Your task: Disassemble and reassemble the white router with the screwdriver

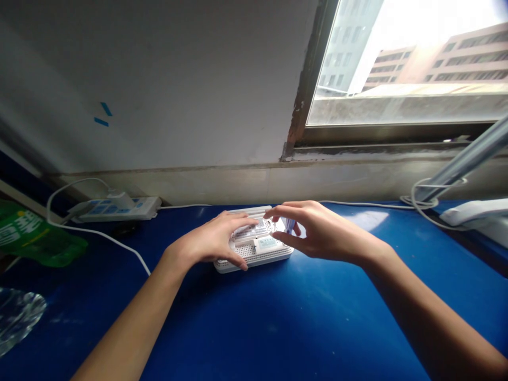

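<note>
White case: left fingers parted over left end; right fingers by right, grip unclear.

The person's forearms reach in from near left and right; left hand spread, right hand curved, thumb and forefinger apart.

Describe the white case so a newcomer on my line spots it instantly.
Start at the blue tabletop running along the wall. Between the left hand and the right hand lies a low white case with rounded corners. Its upper face is dotted with small holes and bears a pale label, unlike the white power strip with blue patches farther left.
</note>
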The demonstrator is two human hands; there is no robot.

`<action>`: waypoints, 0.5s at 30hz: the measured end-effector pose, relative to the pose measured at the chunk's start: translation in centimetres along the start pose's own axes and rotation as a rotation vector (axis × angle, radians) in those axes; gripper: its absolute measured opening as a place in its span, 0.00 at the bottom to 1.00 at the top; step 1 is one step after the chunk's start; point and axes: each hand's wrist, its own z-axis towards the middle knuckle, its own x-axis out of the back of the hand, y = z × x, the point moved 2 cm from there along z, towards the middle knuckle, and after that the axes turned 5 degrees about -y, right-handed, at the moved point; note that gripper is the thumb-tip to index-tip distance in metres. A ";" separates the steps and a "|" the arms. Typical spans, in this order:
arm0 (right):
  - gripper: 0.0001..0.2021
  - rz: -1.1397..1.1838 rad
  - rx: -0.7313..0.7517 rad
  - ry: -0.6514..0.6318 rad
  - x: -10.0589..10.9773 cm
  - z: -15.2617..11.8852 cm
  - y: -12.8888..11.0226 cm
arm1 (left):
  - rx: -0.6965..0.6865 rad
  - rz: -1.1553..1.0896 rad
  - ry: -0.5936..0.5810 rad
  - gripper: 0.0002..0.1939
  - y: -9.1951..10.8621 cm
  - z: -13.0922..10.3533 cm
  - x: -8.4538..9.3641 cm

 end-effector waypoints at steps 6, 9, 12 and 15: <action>0.17 0.021 0.022 -0.001 0.3 -0.3 0.3 | -0.010 -0.015 0.015 0.54 -0.3 0.1 0.0; 0.29 0.022 0.031 -0.013 0.5 -0.5 0.0 | -0.023 -0.014 0.022 0.55 -0.4 0.2 -0.1; 0.16 0.008 -0.004 -0.020 0.4 -0.3 0.0 | -0.004 -0.019 0.012 0.55 -0.3 0.2 -0.1; 0.10 0.012 -0.014 -0.023 0.3 -0.1 0.0 | 0.019 -0.017 -0.001 0.55 -0.1 0.1 0.0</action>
